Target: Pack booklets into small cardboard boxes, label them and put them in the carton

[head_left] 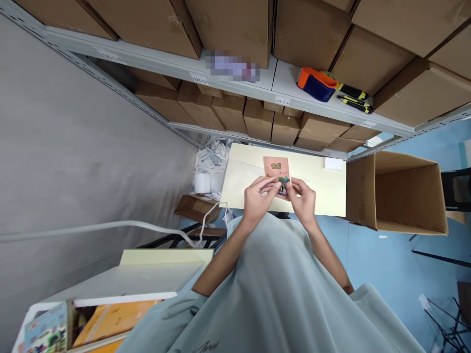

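Note:
A thin pink booklet (276, 165) with printed lettering and a picture lies above the cream tabletop in front of me. My left hand (258, 197) pinches at its lower left part, with thumb and fingers close together over the cover. On its lower right edge my right hand (303, 200) has its thumb on the front and its fingers curled near the side. A small blue-green patch (283, 180) shows between the fingertips; whether it is print or a separate piece, I cannot tell. The fingers hide part of the booklet's lower half.
The cream table (320, 189) bears a small white stack (333, 163) at right. A large open carton (408, 191) stands beside it. Shelves of boxes rise behind, with an orange-and-blue tape dispenser (317, 84) and yellow-black cutters (355, 104). White paper scraps (211, 159) lie left.

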`<state>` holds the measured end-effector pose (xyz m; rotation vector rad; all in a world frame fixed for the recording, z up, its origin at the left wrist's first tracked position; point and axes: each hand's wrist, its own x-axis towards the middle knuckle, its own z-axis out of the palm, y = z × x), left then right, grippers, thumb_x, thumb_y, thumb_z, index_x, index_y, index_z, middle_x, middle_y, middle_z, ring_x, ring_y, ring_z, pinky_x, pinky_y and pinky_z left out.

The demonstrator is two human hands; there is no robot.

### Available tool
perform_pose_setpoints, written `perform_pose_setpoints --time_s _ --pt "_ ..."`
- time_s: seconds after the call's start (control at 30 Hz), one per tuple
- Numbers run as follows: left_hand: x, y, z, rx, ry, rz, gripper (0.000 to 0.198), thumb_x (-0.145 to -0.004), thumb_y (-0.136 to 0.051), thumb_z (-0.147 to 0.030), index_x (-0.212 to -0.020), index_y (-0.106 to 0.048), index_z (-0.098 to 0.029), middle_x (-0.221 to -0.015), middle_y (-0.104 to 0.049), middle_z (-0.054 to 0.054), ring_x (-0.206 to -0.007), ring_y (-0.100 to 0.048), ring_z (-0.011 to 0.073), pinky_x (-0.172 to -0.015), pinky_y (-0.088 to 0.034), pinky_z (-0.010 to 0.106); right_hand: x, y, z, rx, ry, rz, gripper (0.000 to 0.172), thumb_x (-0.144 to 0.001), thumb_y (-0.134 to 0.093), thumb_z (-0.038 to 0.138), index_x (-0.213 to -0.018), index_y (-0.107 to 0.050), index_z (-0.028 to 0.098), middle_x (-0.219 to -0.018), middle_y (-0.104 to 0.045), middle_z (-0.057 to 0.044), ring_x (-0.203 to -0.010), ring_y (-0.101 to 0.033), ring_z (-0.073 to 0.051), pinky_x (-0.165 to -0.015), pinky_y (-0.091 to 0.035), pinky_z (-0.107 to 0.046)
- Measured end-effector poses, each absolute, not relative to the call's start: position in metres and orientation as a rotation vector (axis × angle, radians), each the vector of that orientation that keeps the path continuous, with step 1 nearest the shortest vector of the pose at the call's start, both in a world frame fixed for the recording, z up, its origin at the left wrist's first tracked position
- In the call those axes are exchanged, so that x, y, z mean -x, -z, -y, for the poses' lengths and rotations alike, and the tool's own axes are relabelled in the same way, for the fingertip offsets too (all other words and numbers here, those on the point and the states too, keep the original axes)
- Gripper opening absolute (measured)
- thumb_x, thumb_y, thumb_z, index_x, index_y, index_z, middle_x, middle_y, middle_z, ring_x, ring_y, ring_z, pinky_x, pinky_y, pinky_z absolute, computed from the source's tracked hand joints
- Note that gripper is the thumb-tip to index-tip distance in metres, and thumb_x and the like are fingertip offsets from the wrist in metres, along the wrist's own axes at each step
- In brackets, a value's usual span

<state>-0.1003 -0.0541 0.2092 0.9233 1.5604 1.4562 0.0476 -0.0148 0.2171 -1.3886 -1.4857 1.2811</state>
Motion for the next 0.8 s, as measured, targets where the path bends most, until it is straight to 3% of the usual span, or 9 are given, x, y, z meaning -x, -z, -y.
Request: perform_pose_setpoints --time_s 0.13,0.33,0.57,0.7,0.8 --pt "0.129 -0.195 0.052 -0.935 -1.412 -1.706 0.051 -0.089 -0.083 -0.056 -0.125 -0.079 -0.020 -0.120 -0.077 0.011 -0.093 -0.075 0.0192 -0.083 -0.065 0.032 -0.066 -0.215 0.007 1.348 -1.441 1.322 0.051 -0.087 -0.079 0.068 -0.110 -0.079 0.022 -0.098 -0.085 -0.007 -0.089 -0.080 -0.025 -0.081 -0.066 -0.038" --pt "0.140 -0.185 0.056 -0.817 -1.275 -1.410 0.056 -0.080 -0.087 -0.068 -0.105 -0.084 -0.018 -0.109 -0.084 0.012 -0.100 -0.078 0.0273 -0.094 -0.065 0.041 -0.079 -0.216 0.007 1.342 -1.518 1.212 0.052 -0.081 -0.084 0.066 -0.108 -0.081 0.022 -0.094 -0.085 -0.006 -0.085 -0.080 -0.025 -0.082 -0.066 -0.039" --pt "0.135 -0.189 0.057 -0.898 -1.325 -1.457 0.047 -0.085 -0.084 -0.063 -0.101 -0.084 -0.019 -0.104 -0.081 0.009 -0.092 -0.076 0.0220 -0.086 -0.063 0.035 -0.084 -0.209 0.000 1.306 -1.503 1.284 0.050 -0.081 -0.085 0.067 -0.104 -0.081 0.023 -0.091 -0.084 -0.005 -0.083 -0.078 -0.023 -0.081 -0.065 -0.038" --pt "0.137 -0.195 0.056 -1.003 -1.376 -1.483 0.038 -0.089 -0.081 -0.057 -0.099 -0.083 -0.020 -0.102 -0.078 0.008 -0.089 -0.073 0.0194 -0.077 -0.061 0.031 -0.085 -0.208 -0.004 1.287 -1.444 1.350 0.043 -0.082 -0.086 0.064 -0.099 -0.081 0.024 -0.100 -0.085 -0.007 -0.096 -0.079 -0.026 -0.092 -0.065 -0.043" --pt "0.142 -0.201 0.056 -1.085 -1.379 -1.478 0.030 -0.089 -0.082 -0.050 -0.099 -0.084 -0.022 -0.104 -0.078 0.008 -0.089 -0.072 0.0189 -0.074 -0.059 0.030 -0.086 -0.213 -0.005 1.219 -1.363 1.423 0.034 -0.086 -0.085 0.058 -0.097 -0.083 0.026 -0.118 -0.083 -0.008 -0.117 -0.076 -0.028 -0.108 -0.061 -0.047"
